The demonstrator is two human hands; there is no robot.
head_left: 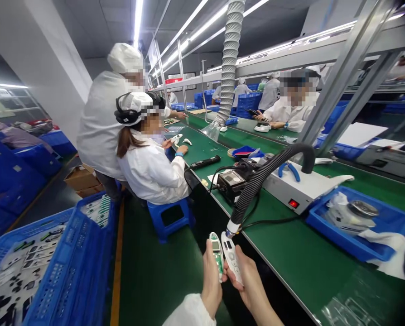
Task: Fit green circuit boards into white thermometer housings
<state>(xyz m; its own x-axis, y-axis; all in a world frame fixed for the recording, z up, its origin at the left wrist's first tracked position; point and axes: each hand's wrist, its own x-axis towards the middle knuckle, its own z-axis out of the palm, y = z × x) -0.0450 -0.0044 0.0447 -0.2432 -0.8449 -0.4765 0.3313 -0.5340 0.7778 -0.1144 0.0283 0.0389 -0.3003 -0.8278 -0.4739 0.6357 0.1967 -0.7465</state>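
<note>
White sleeve (189,312) fills the bottom edge and leads to the left hand (211,280), its fingers curled around an opened plastic casing (215,240) that shows a green circuit board (218,259) (the parts on it are too small to make out). Just beside it, the right hand (250,280) closes around a white button-studded shell (231,260). Both pieces stand nearly upright, tips up, almost touching, and are held in the air over the near edge of a green surface (291,251).

Directly above the shell's tip hangs the white nozzle (233,227) of a black corrugated hose (267,181). Further ahead of the right hand sit a black soldering station (231,183) and a white fume extractor (291,188) with a red switch, blue-handled pliers (289,171) lying on top. To that hand's right, a blue tray (359,226) holds white cloth and a round metal-topped object (362,213).

Left of the left hand, a blue crate (69,271) holds sorted parts. Further ahead, a seated co-worker (151,170) on a blue stool (168,217) handles a white piece (176,138).
</note>
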